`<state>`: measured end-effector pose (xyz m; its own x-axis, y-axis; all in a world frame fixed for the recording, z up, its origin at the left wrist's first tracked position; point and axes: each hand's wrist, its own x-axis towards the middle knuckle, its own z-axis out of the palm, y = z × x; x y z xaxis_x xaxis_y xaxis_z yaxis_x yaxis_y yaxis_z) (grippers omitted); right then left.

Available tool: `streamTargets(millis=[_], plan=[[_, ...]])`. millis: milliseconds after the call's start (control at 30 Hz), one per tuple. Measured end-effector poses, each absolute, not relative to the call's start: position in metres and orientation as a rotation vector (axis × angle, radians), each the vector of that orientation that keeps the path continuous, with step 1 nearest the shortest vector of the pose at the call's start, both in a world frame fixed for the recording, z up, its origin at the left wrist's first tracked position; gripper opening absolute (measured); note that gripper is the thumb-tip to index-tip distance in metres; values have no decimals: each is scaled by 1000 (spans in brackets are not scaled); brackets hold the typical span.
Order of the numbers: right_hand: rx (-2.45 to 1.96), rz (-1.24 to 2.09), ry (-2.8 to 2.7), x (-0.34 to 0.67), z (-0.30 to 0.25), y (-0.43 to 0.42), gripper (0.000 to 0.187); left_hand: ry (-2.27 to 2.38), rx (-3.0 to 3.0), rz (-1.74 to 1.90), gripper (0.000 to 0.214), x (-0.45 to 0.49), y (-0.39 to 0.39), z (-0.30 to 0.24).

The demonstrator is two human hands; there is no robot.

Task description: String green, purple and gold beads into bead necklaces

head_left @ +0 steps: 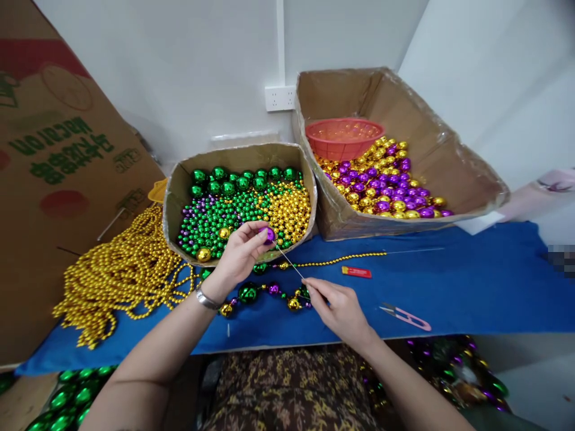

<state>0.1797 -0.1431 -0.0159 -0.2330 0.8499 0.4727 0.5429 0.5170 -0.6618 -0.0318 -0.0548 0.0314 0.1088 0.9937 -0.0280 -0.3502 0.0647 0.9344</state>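
Between the thumb and fingers of my left hand (245, 248) is a shiny purple bead (269, 234), held over the front rim of the smaller bead box. My right hand (336, 308) pinches a thin pale string (290, 260), which runs taut from its fingertips up to the purple bead. Below my hands, a strand of mixed beads lies on the blue cloth, with a large green bead (248, 293) and gold and purple ones along it. A row of small gold beads (345, 260) extends rightward, ending in bare string.
Behind my left hand stands a cardboard box (240, 151) of green, gold and purple beads. A larger box (431, 137) holds gold and purple beads and a red basket (344, 140). Gold bead strands (130, 269) heap at left. A red lighter (358, 272) and pink thread snips (406, 317) lie right.
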Motion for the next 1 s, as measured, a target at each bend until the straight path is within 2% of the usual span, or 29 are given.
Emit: streamTargets(millis=[167,333,633,1000], plan=[[-1166,473,-1901,178,-17,-143,25,961,1287,1301,42,-24,-66,24],[-1165,486,-1953,182,-21,-144,25,939,1183,1287,59,-22,-69,16],[-1204,231,-2097,185,-33,-143,29,1001,1214,1290,69,-26,-74,11],[-1151,389,-2019,177,-30,-144,25,985,1082,1276,64,-29,-78,10]])
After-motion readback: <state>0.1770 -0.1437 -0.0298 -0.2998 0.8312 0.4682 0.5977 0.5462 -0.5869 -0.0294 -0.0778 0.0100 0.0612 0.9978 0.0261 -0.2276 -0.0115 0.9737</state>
